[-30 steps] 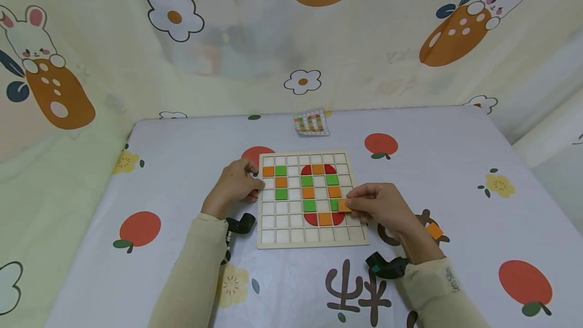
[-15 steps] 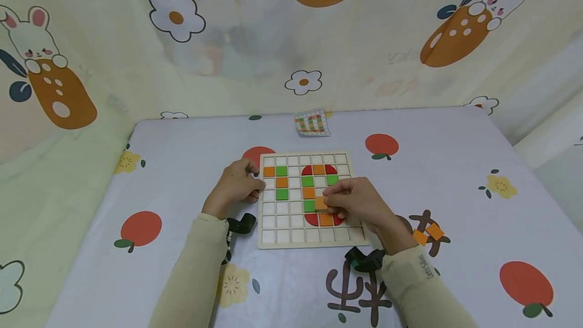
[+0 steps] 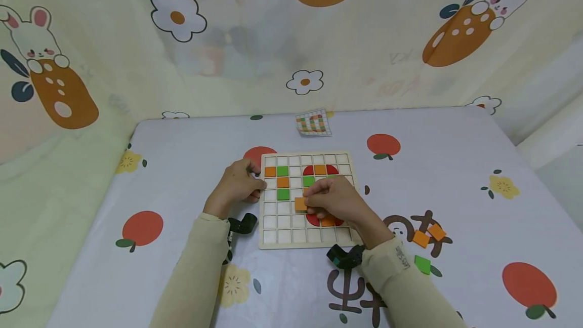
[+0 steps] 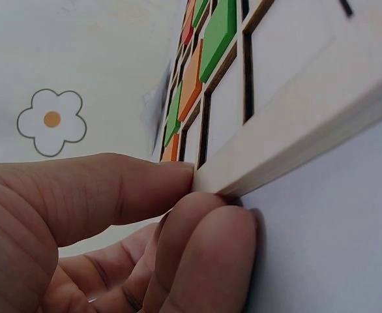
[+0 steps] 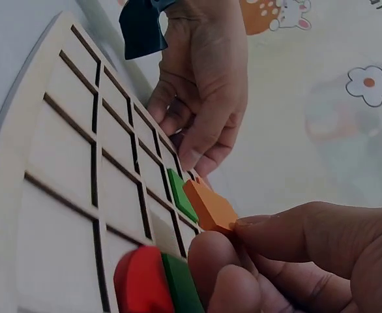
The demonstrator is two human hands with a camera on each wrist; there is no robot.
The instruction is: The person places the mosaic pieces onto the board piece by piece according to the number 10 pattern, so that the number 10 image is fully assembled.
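Observation:
A wooden grid board (image 3: 283, 237) lies mid-table, with green, orange and red tiles in some cells. My left hand (image 3: 234, 186) grips its left edge; in the left wrist view the thumb is on top of the frame and the fingers are at its side and underneath. My right hand (image 3: 339, 199) pinches an orange square tile (image 5: 210, 205) between thumb and fingers, over the middle columns. The right wrist view shows the tile tilted, close to a green tile (image 5: 182, 195) in the grid. The right hand hides part of the tile pattern.
A small pattern card (image 3: 314, 123) stands behind the board, showing a similar coloured grid. Two loose orange tiles (image 3: 421, 239) and a green tile (image 3: 422, 264) lie on the printed tablecloth to the right. Dark wrist cameras (image 3: 344, 257) are worn on both wrists.
My right hand has moved left across the board with the orange tile. Loose tiles on the right have come into view from behind that arm. The left hand stays at the edge.

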